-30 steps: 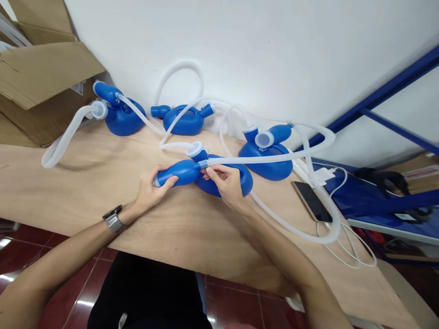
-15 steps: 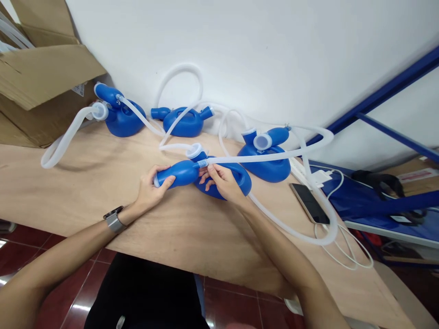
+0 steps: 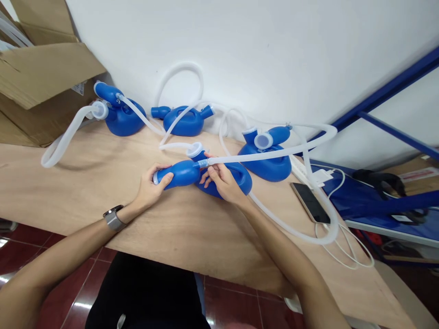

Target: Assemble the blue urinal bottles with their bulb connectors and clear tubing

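Left hand point(image 3: 152, 183) wrapped round a blue bulb point(image 3: 182, 174), right hand point(image 3: 226, 183) at its hose end

Both work close together without touching. One clasps the bulb's body, thumb along its near side; the other pinches the end of a white hose point(image 3: 260, 157) between thumb and finger, its remaining fingers loosely curled.

Behind everything rises a white wall point(image 3: 267, 50), and before it a pale wooden table point(image 3: 85, 192) runs across the view. At the right slants a blue metal frame point(image 3: 401, 82); an open cardboard box point(image 3: 48, 73) fills the far left corner. The pinched hose leads rightward across the front of the right bottle point(image 3: 264, 167) (where it goes among the loops, I cannot tell).

Other blue bottles are the left bottle point(image 3: 125, 121) beside the box, the rear bottle point(image 3: 183, 122) near the wall, and the front bottle point(image 3: 244, 180), partly hidden by the right hand.

Held sideways over the table, the bulb sits just left of the front bottle's body and overlaps it in view; whether they touch is unclear. Its narrow neck point(image 3: 202, 163), pale blue, points at the hose.

Smaller again, a dark-screened phone point(image 3: 310, 203) lies near the table's right edge. A watch point(image 3: 115, 218) circles the left wrist.
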Available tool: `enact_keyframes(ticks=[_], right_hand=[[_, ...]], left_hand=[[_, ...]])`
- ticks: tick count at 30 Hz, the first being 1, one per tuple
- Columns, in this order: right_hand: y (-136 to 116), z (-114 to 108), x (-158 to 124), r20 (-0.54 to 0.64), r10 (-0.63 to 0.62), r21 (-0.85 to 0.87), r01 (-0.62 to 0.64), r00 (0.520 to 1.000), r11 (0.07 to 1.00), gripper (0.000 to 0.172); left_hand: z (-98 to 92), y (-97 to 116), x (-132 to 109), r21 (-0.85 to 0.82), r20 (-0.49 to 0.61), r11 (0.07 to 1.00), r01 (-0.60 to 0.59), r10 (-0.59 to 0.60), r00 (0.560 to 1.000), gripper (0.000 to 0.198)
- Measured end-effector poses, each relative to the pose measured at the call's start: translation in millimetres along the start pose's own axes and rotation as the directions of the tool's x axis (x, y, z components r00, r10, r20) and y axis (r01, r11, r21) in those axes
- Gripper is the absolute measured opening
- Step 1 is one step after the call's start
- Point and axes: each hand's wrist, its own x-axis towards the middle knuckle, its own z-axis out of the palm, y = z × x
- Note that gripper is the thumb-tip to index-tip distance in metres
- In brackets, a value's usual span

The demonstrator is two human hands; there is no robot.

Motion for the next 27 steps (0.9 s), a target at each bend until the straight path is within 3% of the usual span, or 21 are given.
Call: enact_keyframes(ticks=[6,15,27], right_hand=[[-0.1,0.9,-0.5,-0.001,-0.042,0.007,0.042,0.999,0.999,0.047],[-2.6,-0.9,-3.4,-0.003,-0.005,-0.078,0.005,1.0,0.997,0.052],[-7.8,-9.1,0.3,0.046,-0.017,-0.04,0.019,0.999,0.999,0.057]], left_hand=[[-0.4,-4.4,2.5,-0.018,-0.031,1.0,0.003,-0.003,1.0,0.054],[-2.1,-3.1,-0.1,0.015,0.022,1.0,-0.009,0.008,1.0,0.049],[-2.1,-3.1,0.8,0.008,0.071,0.999,-0.036,0.035,0.997,0.043]])
